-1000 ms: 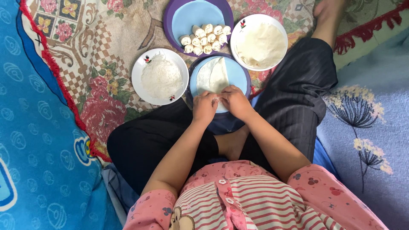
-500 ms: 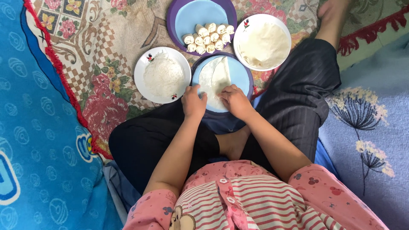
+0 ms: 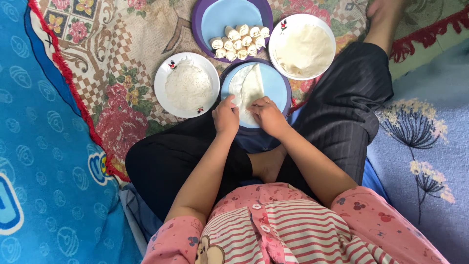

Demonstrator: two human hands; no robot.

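Observation:
A thin white dough sheet (image 3: 249, 88) lies partly folded on a blue plate (image 3: 276, 83) in front of my crossed legs. My left hand (image 3: 225, 116) presses on the sheet's near left edge. My right hand (image 3: 267, 115) rests on its near right edge, fingers pinching the dough. Both hands touch the sheet close together.
A white plate of flour (image 3: 188, 85) sits to the left. A white bowl with a stack of dough sheets (image 3: 303, 49) is at the right. A purple plate (image 3: 234, 19) behind holds several small rolled pieces (image 3: 239, 41). A floral cloth and blue blankets cover the floor.
The hands have shifted slightly forward onto the sheet, and the sheet's fold has changed shape. The plates stay in place.

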